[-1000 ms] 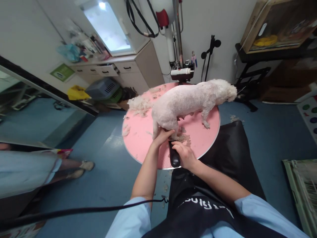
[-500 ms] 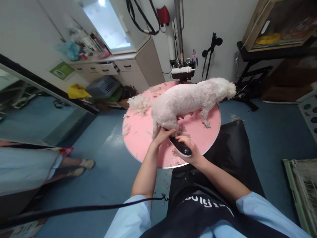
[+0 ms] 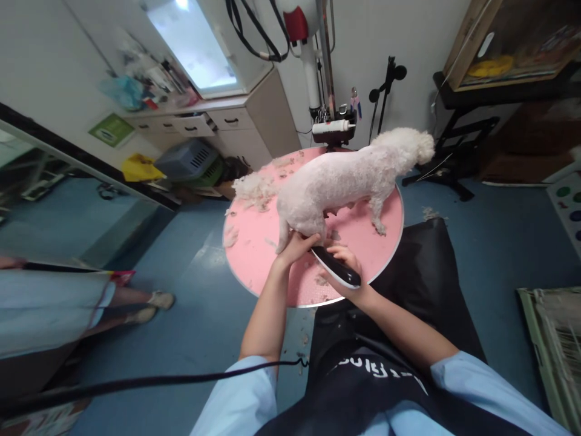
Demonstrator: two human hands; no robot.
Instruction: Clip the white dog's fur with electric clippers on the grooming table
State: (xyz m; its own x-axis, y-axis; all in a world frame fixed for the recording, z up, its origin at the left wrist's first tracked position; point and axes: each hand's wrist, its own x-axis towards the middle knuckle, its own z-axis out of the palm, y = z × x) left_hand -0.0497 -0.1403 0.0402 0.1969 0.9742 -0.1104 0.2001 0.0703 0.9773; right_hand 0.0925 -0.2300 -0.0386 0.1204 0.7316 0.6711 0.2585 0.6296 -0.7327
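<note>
A small white dog (image 3: 345, 178) stands on a round pink table (image 3: 267, 242), head toward the right. My left hand (image 3: 297, 247) is closed around the dog's hind leg near the paw. My right hand (image 3: 347, 272) grips a black clipper (image 3: 338, 268), lying at a slant with its head pointing up-left at that same leg. A black cord (image 3: 149, 383) runs across the bottom of the view. Clipped white fur (image 3: 254, 189) is piled on the table's far left part.
Another person's legs and shoes (image 3: 145, 306) are on the blue floor at left. A black stool or bag (image 3: 424, 272) sits just right of the table. Cabinets (image 3: 236, 130), a grey pet carrier (image 3: 188, 160) and a dryer stand (image 3: 313, 66) lie behind.
My right hand has turned the clipper from pointing straight up the table to lying at a slant, and shifted right. The dog has lifted its head. My left hand stays on the leg.
</note>
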